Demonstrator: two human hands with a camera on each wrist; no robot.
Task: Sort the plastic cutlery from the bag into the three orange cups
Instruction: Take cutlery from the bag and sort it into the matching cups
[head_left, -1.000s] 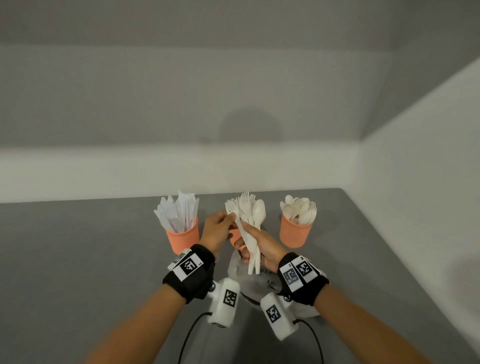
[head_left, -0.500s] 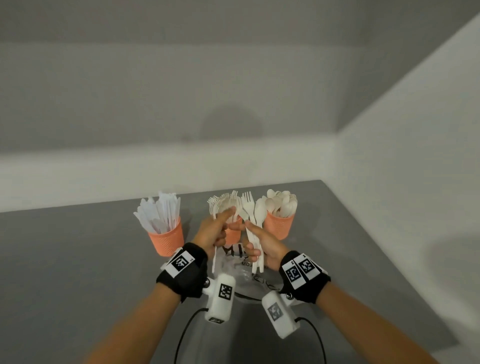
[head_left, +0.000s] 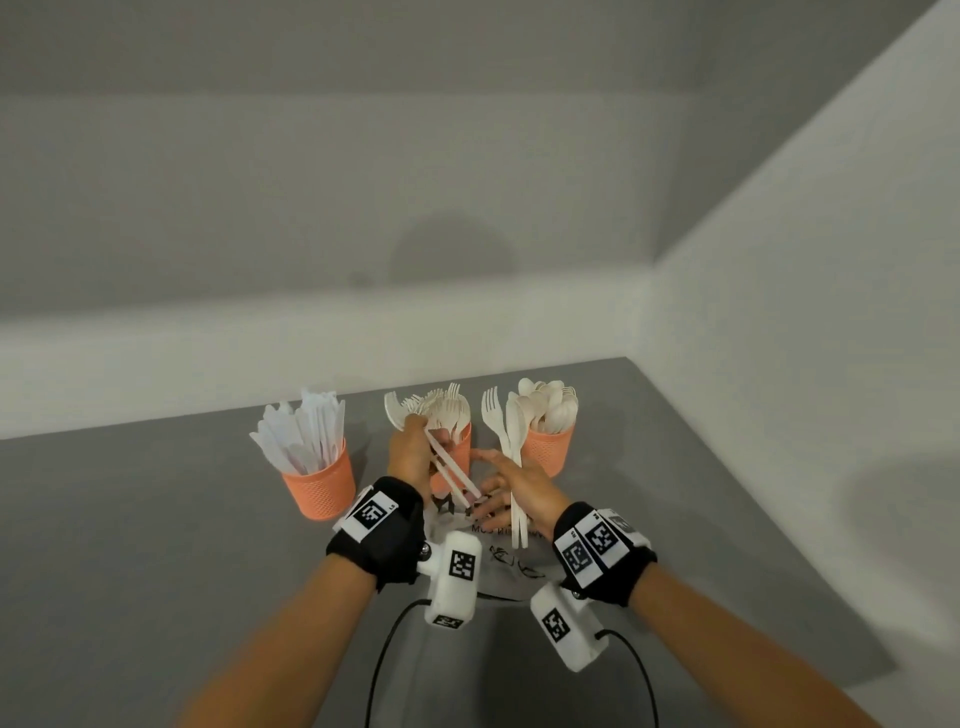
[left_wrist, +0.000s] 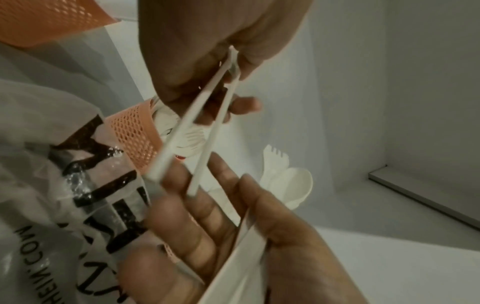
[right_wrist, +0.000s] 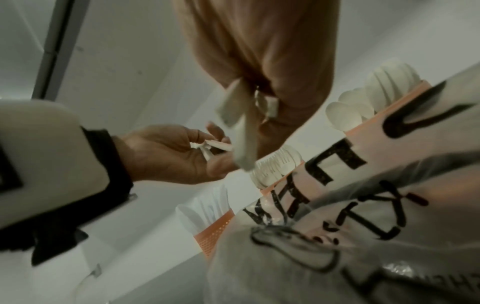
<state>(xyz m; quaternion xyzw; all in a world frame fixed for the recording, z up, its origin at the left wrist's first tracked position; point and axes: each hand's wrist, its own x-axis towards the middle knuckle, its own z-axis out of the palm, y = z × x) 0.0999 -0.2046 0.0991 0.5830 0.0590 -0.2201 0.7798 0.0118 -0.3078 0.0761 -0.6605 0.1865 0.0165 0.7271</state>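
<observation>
Three orange mesh cups stand in a row: knives in the left cup (head_left: 319, 486), forks in the middle cup (head_left: 461, 441), spoons in the right cup (head_left: 549, 449). My left hand (head_left: 413, 449) pinches two white forks (head_left: 451, 470) by their handles, tilted, heads beside the middle cup's forks. My right hand (head_left: 511, 486) holds a fork and a spoon (head_left: 506, 421) upright under its thumb, fingers stretched toward the two handles. In the left wrist view those handles (left_wrist: 207, 127) reach down to the right hand's fingers (left_wrist: 202, 216). The clear printed bag (head_left: 501, 553) lies below both hands.
The grey table (head_left: 156, 545) meets white walls at the back and right, close behind the cups. Two black cables (head_left: 384, 649) run from the wrist cameras toward the table's near edge. The bag hides the lower part of the middle cup.
The left hand has drawn forks out of the right hand's bundle and carried them left, tilted, to the middle cup. The right hand keeps a fork and a spoon.
</observation>
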